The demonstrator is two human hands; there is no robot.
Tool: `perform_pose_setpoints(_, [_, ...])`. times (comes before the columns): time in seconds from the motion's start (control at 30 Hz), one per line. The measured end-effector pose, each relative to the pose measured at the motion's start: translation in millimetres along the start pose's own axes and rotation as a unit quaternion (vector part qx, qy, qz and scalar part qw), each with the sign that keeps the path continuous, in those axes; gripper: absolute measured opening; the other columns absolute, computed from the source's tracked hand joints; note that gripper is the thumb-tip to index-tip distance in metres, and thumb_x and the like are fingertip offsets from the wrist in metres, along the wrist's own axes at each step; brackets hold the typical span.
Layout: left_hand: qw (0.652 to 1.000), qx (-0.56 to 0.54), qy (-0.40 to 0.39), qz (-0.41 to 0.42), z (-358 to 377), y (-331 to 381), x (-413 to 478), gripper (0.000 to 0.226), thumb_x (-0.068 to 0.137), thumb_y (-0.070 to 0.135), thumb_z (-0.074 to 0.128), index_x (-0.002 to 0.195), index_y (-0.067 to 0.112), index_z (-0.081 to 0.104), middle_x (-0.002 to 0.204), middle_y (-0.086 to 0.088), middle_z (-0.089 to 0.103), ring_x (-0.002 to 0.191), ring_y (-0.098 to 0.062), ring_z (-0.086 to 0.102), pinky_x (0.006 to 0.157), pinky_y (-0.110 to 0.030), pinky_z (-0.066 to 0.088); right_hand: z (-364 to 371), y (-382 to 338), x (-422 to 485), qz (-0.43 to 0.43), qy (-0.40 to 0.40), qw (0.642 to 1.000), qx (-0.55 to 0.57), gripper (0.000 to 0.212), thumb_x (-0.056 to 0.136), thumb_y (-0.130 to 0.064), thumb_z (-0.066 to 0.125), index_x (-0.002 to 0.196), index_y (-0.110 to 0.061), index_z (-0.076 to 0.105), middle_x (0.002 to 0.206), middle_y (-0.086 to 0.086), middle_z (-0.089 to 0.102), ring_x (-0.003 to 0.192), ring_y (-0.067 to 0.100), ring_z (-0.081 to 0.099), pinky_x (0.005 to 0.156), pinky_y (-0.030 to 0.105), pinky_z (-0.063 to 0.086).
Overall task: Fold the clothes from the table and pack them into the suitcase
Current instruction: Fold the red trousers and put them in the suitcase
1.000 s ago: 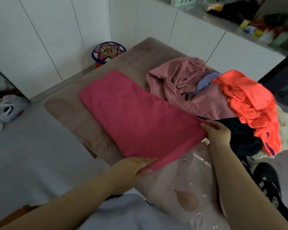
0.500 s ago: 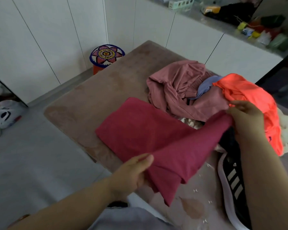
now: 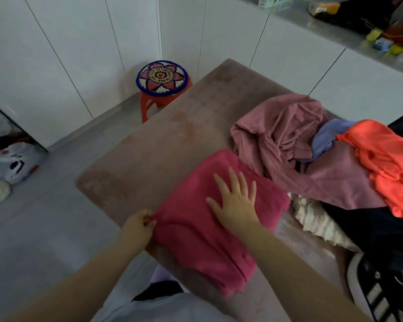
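Note:
A pink-red garment (image 3: pixel 196 233) lies folded into a compact rectangle at the near edge of the brownish table (image 3: pixel 154 145). My right hand (image 3: pixel 235 201) rests flat on top of it with fingers spread. My left hand (image 3: pixel 139 225) pinches the garment's left edge at the table's rim. To the right is a heap of unfolded clothes: a dusty-pink garment (image 3: pixel 289 140), a lilac piece (image 3: pixel 323 140), a bright orange garment (image 3: pixel 386 163), a dark one (image 3: pixel 370 226) and a cream one (image 3: pixel 314 219). No suitcase is in view.
A red stool with a flower-patterned seat (image 3: pixel 162 76) stands by the table's far left side. White cupboards line the walls, and a cluttered shelf (image 3: pixel 358 17) runs at top right. A black striped shoe (image 3: pixel 377 291) sits at lower right. Bags (image 3: pixel 12 163) lie on the floor at left.
The long pink-red garment was folded over on itself into a shorter stack. My right hand let go of its end and now lies flat on top; my left hand shifted to the left edge.

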State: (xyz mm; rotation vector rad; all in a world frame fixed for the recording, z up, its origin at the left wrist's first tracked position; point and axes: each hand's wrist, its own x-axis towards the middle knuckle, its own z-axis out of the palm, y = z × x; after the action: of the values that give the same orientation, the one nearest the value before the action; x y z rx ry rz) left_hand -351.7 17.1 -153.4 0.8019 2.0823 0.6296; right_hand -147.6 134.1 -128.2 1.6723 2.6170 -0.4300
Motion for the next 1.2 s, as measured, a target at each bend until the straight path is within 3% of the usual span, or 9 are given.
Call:
perform_pose_setpoints(0.17, [0.943, 0.284, 0.016, 0.172, -13.4, 7.2, 5.9, 0.041, 0.092, 0.009, 0.038, 0.132, 0.014, 0.044, 0.102, -0.013, 0.063, 0.094, -0.032, 0.057, 0.081, -0.036, 0.045, 31.3, 38.3, -23.8, 0.098, -0.035, 0.994, -0.041, 0.097, 0.058, -0.088, -0.018, 0.143, -0.041, -0.009, 0.16, 0.006, -0.004, 0.145, 0.034, -0.004, 0.112, 0.055, -0.011])
perform_pose_setpoints(0.33, [0.821, 0.309, 0.003, 0.479, 12.4, 60.8, 17.3, 0.047, 0.09, 0.026, 0.033, 0.137, 0.024, 0.041, 0.13, 0.001, 0.056, 0.125, -0.021, 0.04, 0.108, -0.041, 0.022, 25.4, 4.2, -28.9, 0.088, 0.013, 0.996, -0.005, 0.096, 0.074, -0.086, 0.01, 0.15, -0.028, 0.015, 0.156, 0.01, 0.021, 0.142, 0.034, 0.008, 0.111, 0.056, -0.003])
perform_pose_setpoints(0.43, [0.766, 0.417, -0.078, 0.483, 39.9, 83.6, 29.7, 0.057, 0.095, 0.051, 0.011, 0.148, 0.03, 0.017, 0.151, 0.003, 0.033, 0.143, -0.02, 0.016, 0.116, -0.045, 0.011, 37.6, -8.7, -62.2, 0.089, 0.014, 0.996, -0.003, 0.094, 0.073, -0.084, 0.03, 0.146, -0.026, 0.029, 0.151, 0.01, 0.031, 0.138, 0.032, 0.018, 0.113, 0.053, 0.001])
perform_pose_setpoints(0.53, [0.73, 0.49, -0.139, 0.455, 56.2, 75.4, 51.2, 0.081, 0.062, 0.073, -0.035, 0.136, 0.041, -0.027, 0.152, 0.009, -0.022, 0.136, -0.018, -0.026, 0.109, -0.047, -0.013, 63.2, 0.3, -106.9, 0.122, -0.007, 0.993, -0.004, 0.094, 0.072, -0.086, 0.03, 0.147, -0.03, 0.027, 0.154, 0.009, 0.024, 0.137, 0.035, 0.023, 0.109, 0.052, 0.008])
perform_pose_setpoints(0.67, [0.712, 0.516, -0.178, 0.442, 54.7, 71.4, 61.4, 0.087, 0.056, 0.08, -0.033, 0.134, 0.041, -0.033, 0.144, 0.01, -0.038, 0.134, -0.019, -0.035, 0.108, -0.048, -0.021, 84.7, 17.3, -155.0, 0.134, -0.029, 0.99, -0.012, 0.094, 0.074, -0.087, 0.025, 0.15, -0.032, 0.021, 0.159, 0.007, 0.004, 0.145, 0.029, 0.004, 0.109, 0.048, 0.01])
perform_pose_setpoints(0.83, [0.563, 0.528, -0.205, 0.603, 26.5, 70.3, 63.7, 0.085, 0.083, 0.079, 0.012, 0.151, 0.028, 0.004, 0.158, 0.0, 0.011, 0.144, -0.021, -0.002, 0.112, -0.047, -0.003, 78.9, 25.4, -176.7, 0.068, -0.015, 0.997, -0.023, 0.094, 0.074, -0.081, 0.036, 0.151, -0.03, 0.017, 0.16, 0.002, 0.003, 0.145, 0.022, 0.009, 0.112, 0.043, 0.005])
perform_pose_setpoints(0.93, [0.479, 0.536, -0.253, 0.648, 12.4, 57.5, 65.3, 0.098, 0.075, 0.086, 0.022, 0.15, 0.024, 0.019, 0.158, 0.002, 0.009, 0.143, -0.022, 0.011, 0.111, -0.046, 0.008, 75.7, 28.6, -167.4, 0.015, -0.012, 0.999, -0.044, 0.096, 0.071, -0.066, 0.042, 0.152, -0.027, 0.006, 0.158, 0.002, 0.017, 0.138, 0.022, 0.027, 0.114, 0.037, 0.008])
perform_pose_setpoints(1.1, [0.493, 0.566, -0.236, 0.617, 5.9, 45.6, 66.8, 0.117, 0.057, 0.092, 0.031, 0.15, 0.022, 0.02, 0.157, -0.007, 0.007, 0.143, -0.03, 0.008, 0.11, -0.049, 0.01, 56.8, 29.0, -140.5, -0.031, 0.018, 0.999, -0.003, 0.069, 0.081, -0.029, 0.047, 0.148, -0.028, 0.028, 0.123, 0.0, 0.065, 0.1, 0.016, 0.067, 0.086, 0.028, 0.053])
perform_pose_setpoints(1.2, [0.53, 0.518, -0.209, 0.638, 7.6, 46.7, 64.5, 0.097, 0.064, 0.068, 0.044, 0.148, 0.021, 0.025, 0.147, -0.005, 0.039, 0.142, -0.024, 0.021, 0.112, -0.042, 0.01, 18.5, 26.0, -126.4, 0.0, -0.001, 0.995, 0.1, 0.047, 0.082, -0.019, 0.05, 0.127, -0.026, 0.06, 0.113, -0.007, 0.068, 0.082, 0.007, 0.065, 0.068, 0.019, 0.051])
